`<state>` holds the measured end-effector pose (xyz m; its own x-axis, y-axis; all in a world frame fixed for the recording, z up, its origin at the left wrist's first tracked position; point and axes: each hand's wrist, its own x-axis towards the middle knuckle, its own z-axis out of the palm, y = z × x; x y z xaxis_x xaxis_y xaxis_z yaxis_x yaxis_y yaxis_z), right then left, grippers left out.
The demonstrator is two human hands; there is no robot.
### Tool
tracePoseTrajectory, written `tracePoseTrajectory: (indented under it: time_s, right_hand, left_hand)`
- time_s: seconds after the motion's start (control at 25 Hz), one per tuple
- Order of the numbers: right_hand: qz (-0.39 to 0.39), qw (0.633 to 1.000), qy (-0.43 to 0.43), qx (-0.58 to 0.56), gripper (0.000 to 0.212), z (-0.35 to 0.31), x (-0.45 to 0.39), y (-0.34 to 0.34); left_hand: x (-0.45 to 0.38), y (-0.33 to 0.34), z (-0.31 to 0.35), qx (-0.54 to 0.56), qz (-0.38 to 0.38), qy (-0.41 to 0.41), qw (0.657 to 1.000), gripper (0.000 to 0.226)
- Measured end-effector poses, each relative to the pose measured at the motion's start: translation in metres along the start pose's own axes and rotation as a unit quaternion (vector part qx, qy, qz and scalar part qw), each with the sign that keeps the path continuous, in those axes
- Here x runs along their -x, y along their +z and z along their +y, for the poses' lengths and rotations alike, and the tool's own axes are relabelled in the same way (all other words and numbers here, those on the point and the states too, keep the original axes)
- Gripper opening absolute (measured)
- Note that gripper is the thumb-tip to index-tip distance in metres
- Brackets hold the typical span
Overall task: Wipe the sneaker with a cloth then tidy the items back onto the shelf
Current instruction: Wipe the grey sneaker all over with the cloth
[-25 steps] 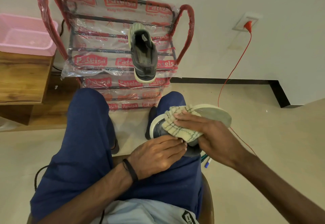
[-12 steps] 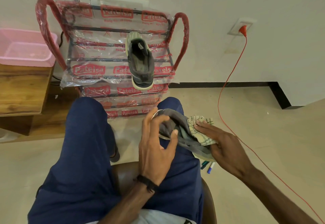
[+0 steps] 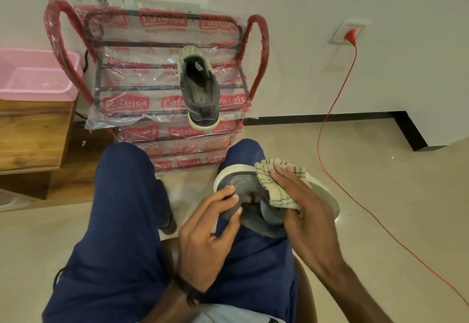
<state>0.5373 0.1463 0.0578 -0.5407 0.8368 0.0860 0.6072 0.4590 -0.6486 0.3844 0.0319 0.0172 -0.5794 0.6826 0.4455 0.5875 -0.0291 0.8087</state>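
Leftmost, pink tub (image 3: 38, 76) on wood cabinet (image 3: 33, 132), against the wall. Next, red-framed shelf (image 3: 162, 79), plastic-wrapped with "Patelsa" printed across the film, standing against the wall. One grey shoe (image 3: 200, 89) on the top tier, toe toward the camera, toe end overhanging the front rail. Below, two knees in blue trousers (image 3: 121, 221), seated on a brown chair (image 3: 307, 284). Left hand (image 3: 205, 234), dark band at the wrist, pinching the sneaker (image 3: 243, 195) near its collar, thumb and fingertips closed on the grey upper, remaining fingers loosely curled. Sneaker resting on the right thigh, tipped on its side, white sole edge toward the shelf and the paler sole showing on the far right. Cloth (image 3: 279, 185), cream with dark wavy stripes, bunched over the middle of the sneaker. Right hand (image 3: 304, 208) closed on the cloth, fingers spread flat across the top and pressing it against the sneaker, thumb tucked under the lower edge. Further right, bare tiled floor (image 3: 380, 195) with a red cord (image 3: 327, 124) trailing from a plug (image 3: 351, 35) in a wall socket, down across the tiles and off the lower right corner. Dark skirting along the wall base.
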Motion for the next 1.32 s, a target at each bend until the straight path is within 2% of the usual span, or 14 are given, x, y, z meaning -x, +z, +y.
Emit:
tracePoseTrajectory:
  time_s: [0.12,0.24,0.36,0.44,0.52,0.6,0.68,0.84,0.92,1.0,1.08,1.2,1.32]
  right_hand:
    - [0.009,0.999,-0.036,-0.011,0.072,-0.027,0.022,0.011]
    - [-0.008,0.994,-0.092,0.052,0.065,-0.019,0.029,0.009]
    - [0.04,0.997,0.015,0.057,0.082,0.016,0.038,-0.01]
    - [0.078,0.994,0.066,0.036,0.085,0.011,0.045,-0.009]
    - [0.09,0.995,0.049,0.01,0.077,-0.013,0.046,0.008]
    - [0.05,0.998,-0.01,-0.024,0.074,-0.035,0.045,0.021]
    - [0.022,0.999,-0.038,-0.018,0.077,-0.024,0.04,0.018]
    - [0.124,0.987,0.098,0.006,0.072,0.014,0.038,0.001]
    - [0.122,0.989,0.083,-0.018,0.074,-0.007,0.035,0.012]
    - [0.073,0.995,0.036,-0.057,0.076,-0.032,0.038,0.025]
    - [0.033,0.997,-0.004,-0.063,0.077,-0.029,0.044,0.025]
    - [0.087,0.994,0.063,-0.005,0.081,0.016,0.047,0.006]
    - [0.137,0.983,0.123,-0.002,0.071,0.009,0.039,0.007]
  left_hand:
    - [0.019,0.0,-0.001,0.046,-0.012,0.021,0.999,0.017]
    - [0.019,0.002,0.0,0.065,-0.003,0.016,0.998,0.016]
    - [0.019,0.003,0.003,0.074,0.011,0.006,0.997,0.024]
    - [0.018,0.007,0.006,0.07,0.013,0.007,0.997,0.028]
    - [0.016,0.01,0.005,0.072,0.007,0.001,0.997,0.026]
    - [0.013,0.008,0.001,0.083,0.007,-0.011,0.996,0.022]
    - [0.01,0.004,-0.004,0.079,0.012,-0.007,0.997,0.02]
    - [0.01,0.008,0.003,0.069,-0.015,0.026,0.997,0.026]
    - [0.01,0.012,0.006,0.077,-0.019,0.02,0.997,0.023]
    - [0.009,0.008,-0.003,0.084,-0.012,-0.007,0.996,0.02]
    - [0.009,0.0,-0.01,0.088,-0.007,-0.023,0.996,0.019]
    - [0.004,0.001,-0.005,0.091,-0.016,0.0,0.996,0.021]
    - [0.0,0.012,0.005,0.099,-0.029,0.021,0.994,0.022]
